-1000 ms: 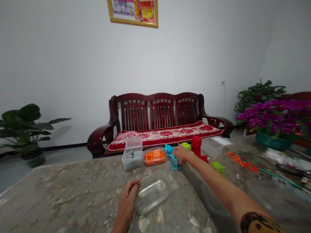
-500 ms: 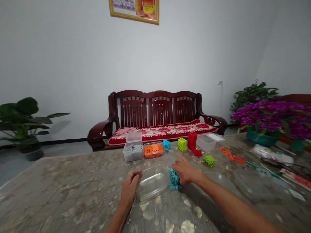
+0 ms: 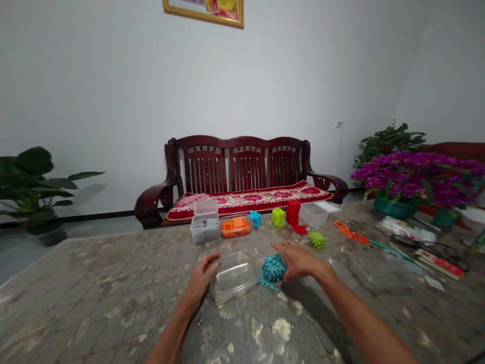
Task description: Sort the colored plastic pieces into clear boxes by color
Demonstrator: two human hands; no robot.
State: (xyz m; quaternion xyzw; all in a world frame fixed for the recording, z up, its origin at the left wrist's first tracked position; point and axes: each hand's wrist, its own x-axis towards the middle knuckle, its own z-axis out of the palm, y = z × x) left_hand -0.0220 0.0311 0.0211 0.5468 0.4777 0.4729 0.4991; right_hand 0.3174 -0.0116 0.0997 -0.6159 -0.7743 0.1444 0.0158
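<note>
A clear plastic container [image 3: 234,283] with nothing in it sits on the table in front of me. My left hand [image 3: 202,275] grips its left rim, thumb and fingers close together. Just right of the container lies a heap of teal interlocking toy pieces [image 3: 273,269]. My right hand [image 3: 299,260] is at the heap's right side, fingers stretched forward and apart from the thumb. Whether its fingertips touch the pieces is hard to tell.
Farther back stand a box of grey pieces [image 3: 204,231], a tub of orange pieces [image 3: 235,226], a blue cube [image 3: 255,218], green cubes [image 3: 278,217] and a red block build [image 3: 293,212]. Clear lids [image 3: 382,273] and purple flowers [image 3: 417,174] are to the right.
My right hand has loosened from over the teal pieces and spread to their right, showing more of the heap. The left hand stays at the container's rim. The view has shifted slightly.
</note>
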